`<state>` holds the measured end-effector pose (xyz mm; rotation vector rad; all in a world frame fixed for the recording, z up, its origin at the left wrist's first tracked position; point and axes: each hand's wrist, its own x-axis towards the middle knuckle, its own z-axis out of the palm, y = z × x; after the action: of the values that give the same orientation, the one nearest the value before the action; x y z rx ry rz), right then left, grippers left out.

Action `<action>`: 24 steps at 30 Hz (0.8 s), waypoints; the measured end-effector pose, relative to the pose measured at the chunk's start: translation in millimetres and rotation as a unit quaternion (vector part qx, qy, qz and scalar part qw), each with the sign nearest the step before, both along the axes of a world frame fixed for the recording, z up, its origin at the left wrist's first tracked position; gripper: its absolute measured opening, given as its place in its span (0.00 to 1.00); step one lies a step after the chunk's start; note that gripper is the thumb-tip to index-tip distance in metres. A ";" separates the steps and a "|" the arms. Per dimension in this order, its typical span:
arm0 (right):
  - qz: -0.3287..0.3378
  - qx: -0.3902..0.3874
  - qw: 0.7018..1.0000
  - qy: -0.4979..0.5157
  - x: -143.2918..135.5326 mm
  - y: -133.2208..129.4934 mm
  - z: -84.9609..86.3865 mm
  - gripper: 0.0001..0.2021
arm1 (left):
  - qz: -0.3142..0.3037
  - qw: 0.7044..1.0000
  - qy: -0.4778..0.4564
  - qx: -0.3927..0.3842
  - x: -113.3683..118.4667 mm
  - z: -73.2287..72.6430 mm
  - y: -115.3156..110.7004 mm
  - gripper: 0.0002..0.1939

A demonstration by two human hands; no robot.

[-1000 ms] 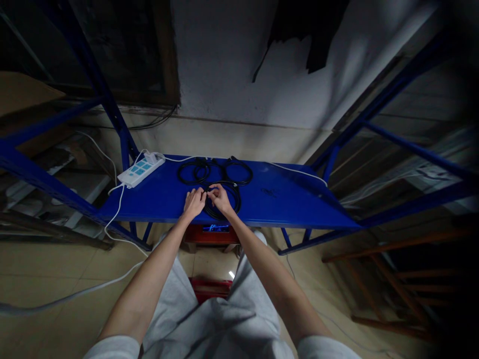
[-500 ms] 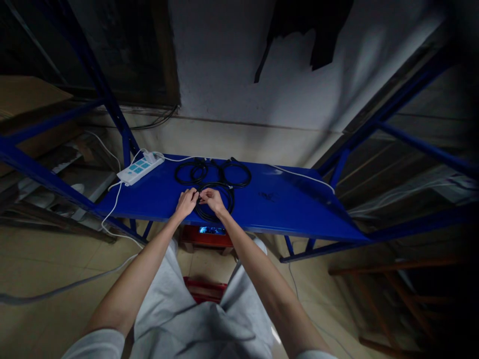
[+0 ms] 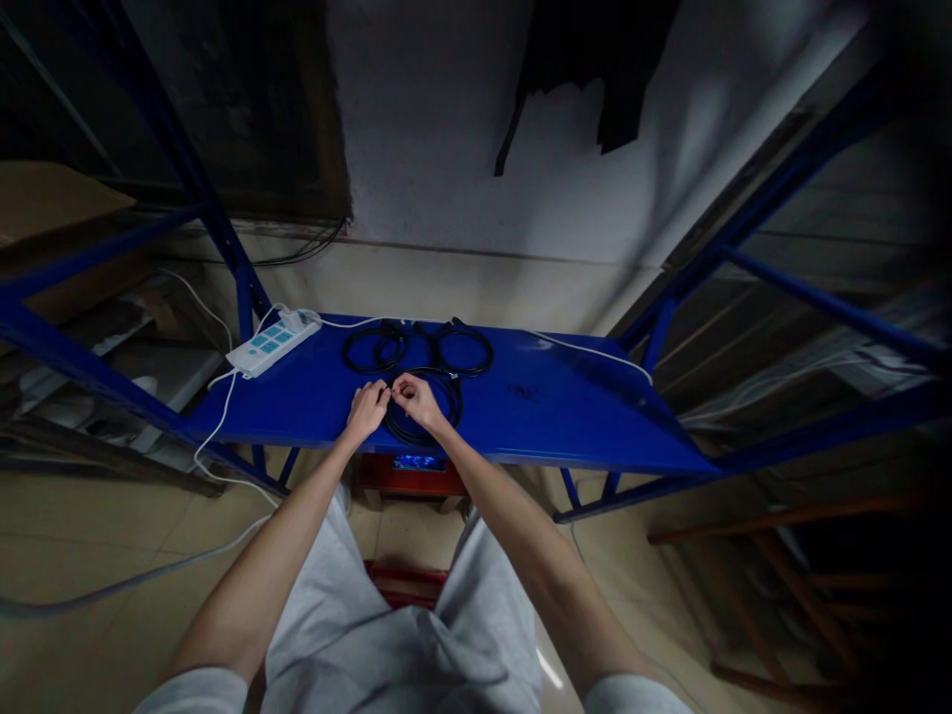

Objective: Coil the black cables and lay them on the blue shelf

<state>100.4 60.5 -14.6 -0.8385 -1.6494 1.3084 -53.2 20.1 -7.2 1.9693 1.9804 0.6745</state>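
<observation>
A black cable coil was laid at the near edge of the blue shelf, left of its middle; its left part was partly covered by both hands. The left hand was set at the coil's left edge with fingers bent; the right hand was held over the ring, thumb and forefinger drawn close together, almost meeting the left fingertips; whether anything was pinched by either hand could not be told, the gap being too small and dark. The step in hand was judged to be fine fingertip work at that edge; for the next move, a steady left hand and a precise right thumb and forefinger seemed to be called for. Just beyond, a far-left cable coil and a far-right cable coil were laid side by side; farther left, a white power strip was placed; below the near edge, a lit screen was seen on a red-brown stool.
</observation>
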 end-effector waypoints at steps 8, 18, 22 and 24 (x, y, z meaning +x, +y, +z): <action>-0.012 0.031 0.997 -0.066 -1.5 4.7 2.5 0.05 | -0.006 1.000 -0.009 -0.001 -1.2 -0.4 0.2 0.12; -0.055 -0.118 0.991 -0.010 -9.0 11.3 -1.0 0.08 | 0.008 1.000 -0.015 -0.001 -1.0 1.3 0.0 0.12; -0.024 -0.160 0.987 -0.021 -4.9 12.0 12.2 0.06 | 0.008 1.000 -0.022 0.008 -1.2 0.1 -1.8 0.13; -0.008 -0.170 0.985 -0.037 -2.4 10.8 20.8 0.05 | 0.007 1.000 -0.027 0.012 -1.6 -0.7 -2.2 0.13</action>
<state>97.9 71.3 6.3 -1.1094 -1.4917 1.5917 -54.7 17.8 -7.8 1.9310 1.9650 0.7496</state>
